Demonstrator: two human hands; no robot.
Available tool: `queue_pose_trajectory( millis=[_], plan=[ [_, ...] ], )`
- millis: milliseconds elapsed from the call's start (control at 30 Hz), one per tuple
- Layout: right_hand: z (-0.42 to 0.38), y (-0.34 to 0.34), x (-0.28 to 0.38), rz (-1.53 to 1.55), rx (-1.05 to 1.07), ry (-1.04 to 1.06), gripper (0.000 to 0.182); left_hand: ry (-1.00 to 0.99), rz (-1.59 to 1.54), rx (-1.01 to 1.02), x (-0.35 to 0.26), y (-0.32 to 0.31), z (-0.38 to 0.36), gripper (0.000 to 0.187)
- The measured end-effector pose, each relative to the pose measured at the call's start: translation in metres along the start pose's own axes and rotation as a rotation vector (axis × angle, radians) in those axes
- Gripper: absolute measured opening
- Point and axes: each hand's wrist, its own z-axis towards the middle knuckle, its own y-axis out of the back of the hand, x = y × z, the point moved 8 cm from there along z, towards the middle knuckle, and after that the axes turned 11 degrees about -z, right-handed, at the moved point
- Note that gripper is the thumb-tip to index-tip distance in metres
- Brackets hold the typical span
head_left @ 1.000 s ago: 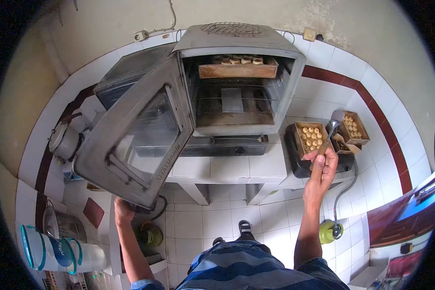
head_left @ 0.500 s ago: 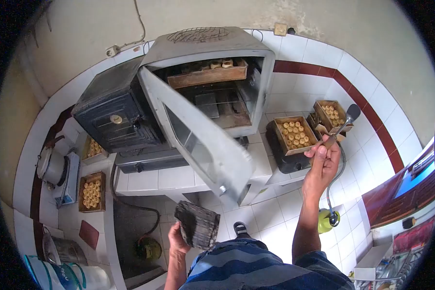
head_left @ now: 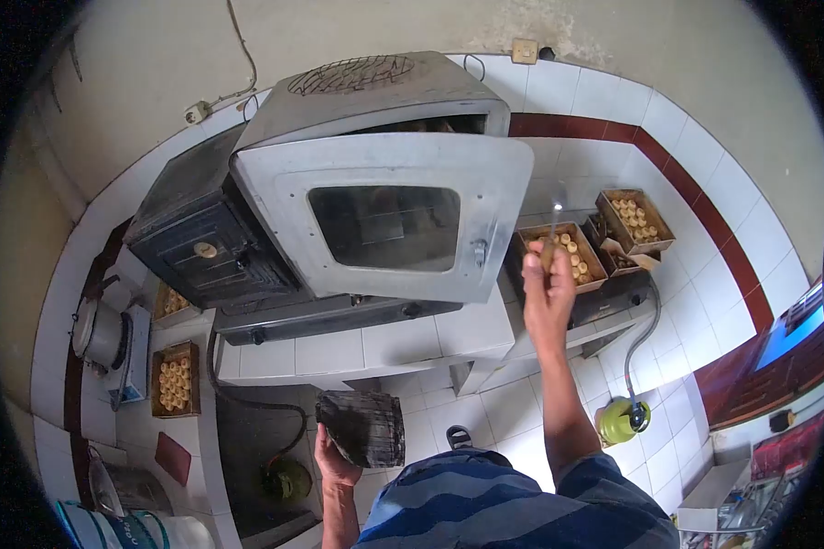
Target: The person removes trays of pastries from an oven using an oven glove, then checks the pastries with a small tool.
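Two ovens on table (head_left: 412, 334): silver oven (head_left: 375, 91), door (head_left: 384, 215) nearly shut; black oven (head_left: 201, 238) beside it, left. Right hand (head_left: 547, 293) clenched on thin utensil (head_left: 553, 229), likely brush, seen edge-on, just right of door edge. Left hand (head_left: 334, 457) grasps dark folded cloth (head_left: 364, 427) low over floor. Four cookie trays visible: two right (head_left: 558, 252), two left (head_left: 174, 375). One green gas cylinder (head_left: 624, 421). No legible writing.

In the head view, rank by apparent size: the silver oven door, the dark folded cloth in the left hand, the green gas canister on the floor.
1. silver oven door, largest by far.
2. dark folded cloth in the left hand, though nearness to the camera inflates it.
3. green gas canister, smallest.
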Motion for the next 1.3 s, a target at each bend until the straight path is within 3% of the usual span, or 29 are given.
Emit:
queue_pose_trajectory(
  millis=[467,900,1100,1300],
  plan=[
    [0.05,-0.079,-0.055,-0.106,0.031,0.057,0.017,-0.109,0.005,-0.131,-0.001,-0.015,0.012,0.057],
    [0.06,-0.085,-0.063,-0.3,-0.013,0.165,0.02,-0.163,0.034,-0.115,-0.004,-0.039,0.02,0.056],
    [0.085,-0.066,-0.084,-0.167,-0.076,0.05,0.024,-0.123,-0.071,-0.086,0.0,-0.03,0.032,0.056],
    [0.117,-0.056,-0.058,-0.135,-0.047,0.086,0.032,-0.118,-0.034,-0.091,0.006,-0.031,0.036,0.056]
  ],
)
